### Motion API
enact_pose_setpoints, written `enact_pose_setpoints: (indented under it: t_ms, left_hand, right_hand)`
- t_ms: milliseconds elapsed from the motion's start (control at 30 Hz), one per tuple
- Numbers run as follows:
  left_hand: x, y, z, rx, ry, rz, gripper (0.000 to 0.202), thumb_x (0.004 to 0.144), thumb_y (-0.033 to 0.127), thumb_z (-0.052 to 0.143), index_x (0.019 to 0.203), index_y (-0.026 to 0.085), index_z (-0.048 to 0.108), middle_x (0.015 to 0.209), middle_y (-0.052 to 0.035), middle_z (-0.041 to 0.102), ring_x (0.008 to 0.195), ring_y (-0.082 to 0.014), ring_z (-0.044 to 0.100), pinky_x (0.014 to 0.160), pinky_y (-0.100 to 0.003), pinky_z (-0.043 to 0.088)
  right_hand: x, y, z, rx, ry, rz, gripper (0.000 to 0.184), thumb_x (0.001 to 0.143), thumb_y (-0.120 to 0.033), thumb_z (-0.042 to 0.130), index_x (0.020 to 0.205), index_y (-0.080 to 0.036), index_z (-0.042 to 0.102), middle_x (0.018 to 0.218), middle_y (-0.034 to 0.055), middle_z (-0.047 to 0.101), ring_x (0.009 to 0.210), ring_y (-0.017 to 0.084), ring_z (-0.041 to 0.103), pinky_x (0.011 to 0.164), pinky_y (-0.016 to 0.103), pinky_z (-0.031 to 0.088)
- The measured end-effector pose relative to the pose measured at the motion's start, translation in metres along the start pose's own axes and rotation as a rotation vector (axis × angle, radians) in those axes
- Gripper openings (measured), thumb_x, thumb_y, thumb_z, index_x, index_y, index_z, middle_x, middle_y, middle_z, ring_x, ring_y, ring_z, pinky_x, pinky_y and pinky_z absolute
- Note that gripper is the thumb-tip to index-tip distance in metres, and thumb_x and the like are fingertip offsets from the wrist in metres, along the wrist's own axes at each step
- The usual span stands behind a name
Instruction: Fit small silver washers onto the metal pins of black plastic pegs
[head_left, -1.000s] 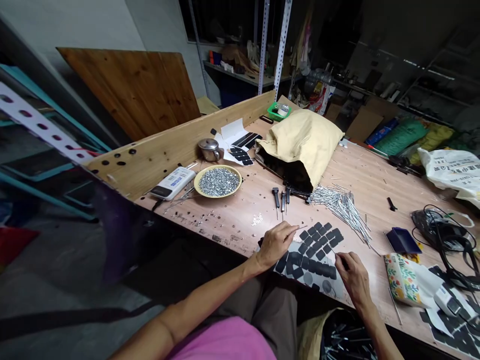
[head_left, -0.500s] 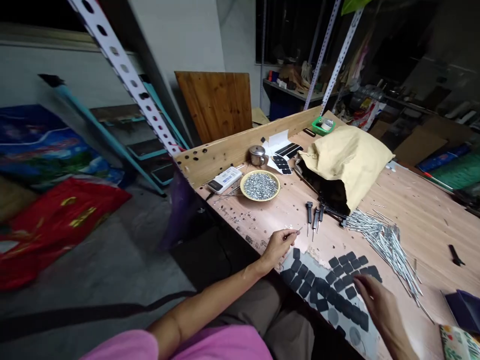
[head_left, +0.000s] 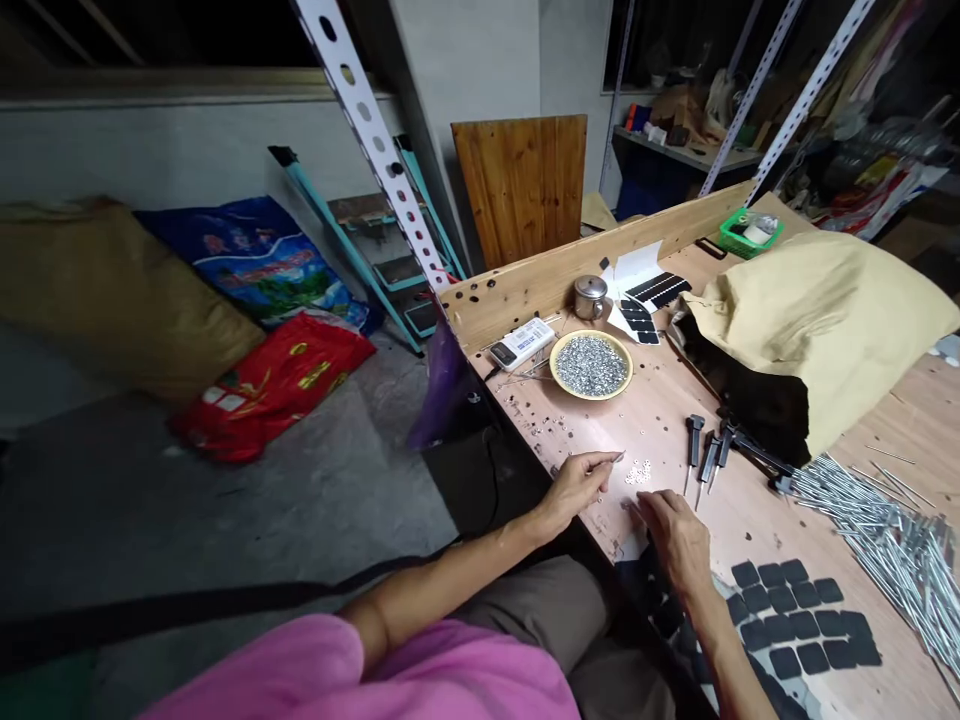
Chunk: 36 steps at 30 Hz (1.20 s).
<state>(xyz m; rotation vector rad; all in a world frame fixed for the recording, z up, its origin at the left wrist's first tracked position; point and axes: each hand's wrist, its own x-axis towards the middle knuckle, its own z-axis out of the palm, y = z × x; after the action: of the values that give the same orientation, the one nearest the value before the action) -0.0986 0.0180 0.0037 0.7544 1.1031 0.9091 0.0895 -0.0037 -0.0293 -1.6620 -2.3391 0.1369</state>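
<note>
Over the table's near edge, my left hand (head_left: 579, 492) is closed in a pinch on a small thin metal piece (head_left: 619, 457), whose tip pokes out past the fingertips. My right hand (head_left: 681, 540) is just to its right, fingers curled down and thumb close to the forefinger; whatever lies between them is too small to make out. Between and beyond both hands is a little heap of small shiny rings (head_left: 637, 472). Several black-handled tools with thin metal shafts (head_left: 707, 457) lie to the right. Black rounded-square pads (head_left: 780, 628) are laid in rows under and beside my right forearm.
A yellow bowl (head_left: 556, 372) full of small metal parts stands behind my left hand, near a white device (head_left: 521, 343) and a metal pot (head_left: 590, 297). A large paper sack (head_left: 840, 320) and many metal rods (head_left: 885, 530) lie right. A perforated post (head_left: 382, 165) rises at the corner.
My right hand has moved from the black pads to beside the small rings, close to my left hand. My left hand keeps its pinch. The view has turned left.
</note>
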Motion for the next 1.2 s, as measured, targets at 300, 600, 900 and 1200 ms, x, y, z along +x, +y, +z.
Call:
enact_pose_setpoints:
  t_ms: [300, 600, 900, 1200]
  left_hand:
    - [-0.006, 0.006, -0.008, -0.027, -0.131, -0.166, 0.039, 0.077, 0.031, 0.06, 0.108, 0.008, 0.063, 0.051, 0.0076, 0.045, 0.031, 0.0009, 0.027, 0.033, -0.016, 0.013]
    - [-0.017, 0.012, 0.001, -0.07, -0.256, -0.207, 0.046, 0.071, 0.037, 0.066, 0.107, 0.008, 0.064, 0.051, 0.008, 0.044, 0.032, 0.0016, 0.025, 0.035, -0.017, 0.01]
    - [-0.023, 0.009, 0.019, -0.061, -0.408, -0.178, 0.058, 0.073, 0.047, 0.065, 0.116, 0.009, 0.06, 0.053, 0.0089, 0.04, 0.035, 0.0016, 0.022, 0.036, -0.017, 0.009]
    - [-0.023, 0.002, 0.023, -0.038, -0.454, -0.173, 0.063, 0.073, 0.048, 0.064, 0.122, 0.009, 0.056, 0.054, 0.009, 0.039, 0.036, 0.0004, 0.02, 0.037, -0.017, 0.011]
  right_hand:
    - [-0.005, -0.017, 0.021, -0.087, 0.021, -0.022, 0.024, 0.085, -0.009, 0.042, 0.081, -0.023, 0.062, 0.073, 0.0065, 0.061, 0.07, 0.021, 0.054, 0.06, 0.031, 0.037]
    - [0.006, -0.013, 0.003, 0.166, 0.217, 0.223, 0.025, 0.091, -0.032, 0.034, 0.08, -0.019, 0.052, 0.069, 0.0045, 0.06, 0.058, 0.016, 0.058, 0.053, 0.027, 0.043]
    - [0.002, -0.04, -0.033, 1.084, 0.547, 0.616, 0.04, 0.062, -0.039, 0.075, 0.084, -0.021, 0.047, 0.072, -0.0004, 0.066, 0.07, 0.015, 0.066, 0.065, 0.028, 0.051]
    - [-0.01, -0.039, -0.031, 1.058, 0.613, 0.505, 0.032, 0.068, -0.035, 0.072, 0.083, -0.021, 0.048, 0.072, -0.0003, 0.067, 0.069, 0.015, 0.067, 0.064, 0.026, 0.052]
